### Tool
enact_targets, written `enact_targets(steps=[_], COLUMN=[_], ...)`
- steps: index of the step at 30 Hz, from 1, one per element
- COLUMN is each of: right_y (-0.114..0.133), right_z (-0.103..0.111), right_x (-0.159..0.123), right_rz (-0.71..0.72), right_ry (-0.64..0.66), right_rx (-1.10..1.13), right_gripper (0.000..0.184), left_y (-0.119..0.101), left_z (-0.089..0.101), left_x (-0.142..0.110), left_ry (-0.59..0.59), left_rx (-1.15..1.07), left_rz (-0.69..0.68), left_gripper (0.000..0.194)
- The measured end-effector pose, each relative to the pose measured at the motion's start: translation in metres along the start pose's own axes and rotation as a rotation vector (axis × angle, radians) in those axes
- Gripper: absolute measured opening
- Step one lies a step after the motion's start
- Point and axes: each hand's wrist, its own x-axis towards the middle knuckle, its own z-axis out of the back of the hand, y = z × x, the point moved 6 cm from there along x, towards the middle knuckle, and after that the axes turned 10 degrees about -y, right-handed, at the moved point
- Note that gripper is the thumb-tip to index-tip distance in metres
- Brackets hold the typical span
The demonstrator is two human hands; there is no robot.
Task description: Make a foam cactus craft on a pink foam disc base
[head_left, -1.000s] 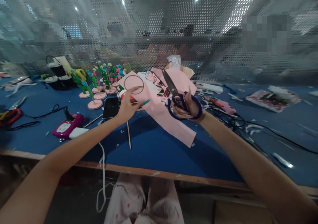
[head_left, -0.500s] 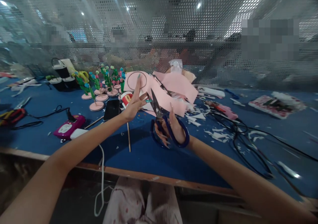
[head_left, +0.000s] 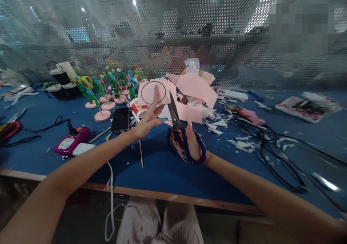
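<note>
My left hand (head_left: 149, 119) grips a piece of pink paper (head_left: 148, 96), with its index finger stretched over the top and its thumb apart from the sheet. A dark circle is drawn on this paper. My right hand (head_left: 192, 141) has its fingers through the handles of a large pair of scissors (head_left: 175, 114) with dark blue grips. The blades point up and away, nearly closed, beside the paper's right edge. Behind and below lie more pink sheets (head_left: 196, 92). A red and white paper cup (head_left: 138, 108) lies tilted just left of my left hand.
Small craft flowers on round pink bases (head_left: 102, 115) stand at the left. Nearby are a black phone (head_left: 120, 120), a purple power socket (head_left: 72, 141) and a wooden stick (head_left: 141, 153). White scraps (head_left: 243, 143), a glue gun (head_left: 245, 114) and black cables (head_left: 261, 143) spread to the right.
The circled paper has come up and right in my left hand and now shows as a smaller piece apart from the sheet below. The scissor blades have closed further.
</note>
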Motion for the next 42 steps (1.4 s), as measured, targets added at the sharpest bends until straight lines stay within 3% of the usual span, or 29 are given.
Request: enact_targets(steps=[6, 12, 30, 42], right_y=[-0.004, -0.002, 0.005, 0.009], right_z=[0.002, 0.0, -0.002, 0.002], right_x=[-0.005, -0.011, -0.012, -0.01], right_rz=[-0.027, -0.046, 0.121, 0.225], right_ry=[-0.067, -0.086, -0.124, -0.13], right_rx=[-0.032, -0.058, -0.149, -0.245], right_gripper=[0.07, 0.067, 0.06, 0.063], left_y=[0.001, -0.002, -0.008, -0.007], left_z=[-0.004, -0.003, -0.008, -0.009], left_x=[-0.009, -0.01, -0.014, -0.015], left_ry=[0.081, 0.058, 0.096, 0.088], left_rx=[0.004, 0.032, 0.103, 0.107], left_rz=[0.017, -0.009, -0.115, -0.044], left_gripper=[0.097, 0.104, 0.095, 0.099])
